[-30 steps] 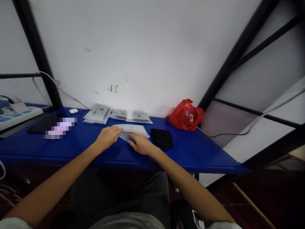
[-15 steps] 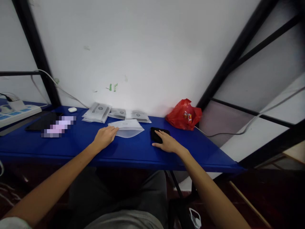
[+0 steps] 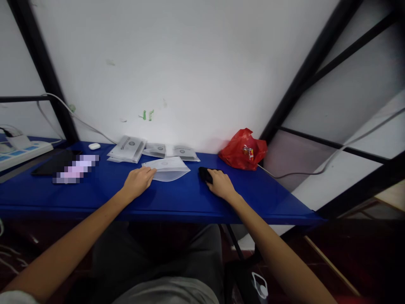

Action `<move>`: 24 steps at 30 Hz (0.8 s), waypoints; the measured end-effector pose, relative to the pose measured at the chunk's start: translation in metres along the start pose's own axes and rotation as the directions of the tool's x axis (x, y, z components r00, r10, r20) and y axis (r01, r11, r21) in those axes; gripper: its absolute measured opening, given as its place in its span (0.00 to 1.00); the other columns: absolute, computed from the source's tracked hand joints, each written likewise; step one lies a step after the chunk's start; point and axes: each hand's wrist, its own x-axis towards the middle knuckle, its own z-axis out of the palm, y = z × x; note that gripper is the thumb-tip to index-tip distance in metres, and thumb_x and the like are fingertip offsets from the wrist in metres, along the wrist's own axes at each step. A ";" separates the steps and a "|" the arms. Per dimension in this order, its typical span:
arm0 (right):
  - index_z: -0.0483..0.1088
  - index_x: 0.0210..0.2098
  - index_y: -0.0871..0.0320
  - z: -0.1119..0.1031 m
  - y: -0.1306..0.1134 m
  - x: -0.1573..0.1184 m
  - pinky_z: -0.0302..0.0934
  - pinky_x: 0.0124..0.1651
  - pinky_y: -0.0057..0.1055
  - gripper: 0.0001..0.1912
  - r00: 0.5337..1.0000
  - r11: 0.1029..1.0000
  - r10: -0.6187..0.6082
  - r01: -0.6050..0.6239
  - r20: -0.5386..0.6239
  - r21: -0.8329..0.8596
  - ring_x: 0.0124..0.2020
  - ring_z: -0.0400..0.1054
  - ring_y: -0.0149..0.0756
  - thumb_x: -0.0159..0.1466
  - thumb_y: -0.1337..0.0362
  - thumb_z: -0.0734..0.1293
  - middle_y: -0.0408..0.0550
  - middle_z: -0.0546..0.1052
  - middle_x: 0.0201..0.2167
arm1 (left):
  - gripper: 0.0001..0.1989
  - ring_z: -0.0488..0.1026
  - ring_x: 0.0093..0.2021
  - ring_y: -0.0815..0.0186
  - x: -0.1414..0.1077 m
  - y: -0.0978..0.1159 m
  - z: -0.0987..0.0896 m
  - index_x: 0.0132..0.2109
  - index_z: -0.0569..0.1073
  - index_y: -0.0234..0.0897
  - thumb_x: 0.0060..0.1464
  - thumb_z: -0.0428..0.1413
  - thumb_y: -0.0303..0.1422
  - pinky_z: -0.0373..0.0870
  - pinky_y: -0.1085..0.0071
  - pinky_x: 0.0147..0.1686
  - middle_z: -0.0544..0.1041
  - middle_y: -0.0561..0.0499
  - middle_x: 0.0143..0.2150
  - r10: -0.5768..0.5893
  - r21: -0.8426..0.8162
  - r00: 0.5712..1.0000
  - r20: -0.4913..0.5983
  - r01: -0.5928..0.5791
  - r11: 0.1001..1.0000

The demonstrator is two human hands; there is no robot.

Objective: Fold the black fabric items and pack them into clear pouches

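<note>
My left hand [image 3: 139, 182] pinches the left edge of a translucent white plastic pouch [image 3: 171, 172], which lies on the blue table [image 3: 177, 200] with its mouth gaping toward me. To the right, my right hand [image 3: 221, 183] is closed around a small, soft-looking black item [image 3: 205, 174], perhaps folded cloth; its exact kind does not show. The fingers cover much of it, and it rests at table height. Behind the pouch lie a stack of printed pouches [image 3: 128, 148] and two more printed pouches, one grey [image 3: 155, 150] and one beside it [image 3: 183, 153].
A red plastic bag [image 3: 243, 150] sits at the back right. On the left are a white earbud case [image 3: 94, 146], a dark tablet-like slab [image 3: 52, 162], a blurred-out phone-shaped item [image 3: 76, 169] and a power strip [image 3: 25, 154]. Black frame posts [image 3: 284, 101] flank the table.
My right hand has gone from lying spread over the black item to gripping it, bunching it up. My left hand keeps its pinch on the pouch. The view has shifted slightly.
</note>
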 end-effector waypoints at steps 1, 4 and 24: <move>0.63 0.56 0.64 0.001 0.002 0.002 0.56 0.55 0.42 0.25 1.000 1.000 -0.024 0.024 -0.008 0.008 0.54 0.63 0.48 0.60 0.66 0.63 0.60 0.70 0.53 | 0.12 0.73 0.33 0.64 0.001 0.001 -0.001 0.42 0.75 0.36 0.61 0.46 0.28 0.66 0.72 0.30 0.76 0.49 0.30 -0.005 0.002 1.000 0.009 0.005 1.000; 0.64 0.54 0.63 0.004 0.012 0.008 0.48 0.61 0.45 0.24 0.995 0.993 -0.100 0.100 0.009 0.060 0.57 0.61 0.46 0.58 0.68 0.64 0.58 0.68 0.56 | 0.12 0.73 0.35 0.63 0.004 0.003 -0.007 0.43 0.74 0.36 0.61 0.46 0.28 0.66 0.71 0.31 0.77 0.48 0.33 -0.017 0.009 0.999 0.040 0.017 1.000; 0.64 0.54 0.61 -0.001 -0.009 -0.003 0.59 0.51 0.32 0.27 0.984 0.981 -0.178 0.177 -0.002 0.080 0.52 0.67 0.41 0.55 0.79 0.59 0.55 0.74 0.50 | 0.15 0.71 0.44 0.57 0.030 0.033 -0.038 0.45 0.72 0.31 0.57 0.43 0.20 0.68 0.66 0.36 0.74 0.42 0.40 -0.133 0.073 0.940 0.314 0.115 0.991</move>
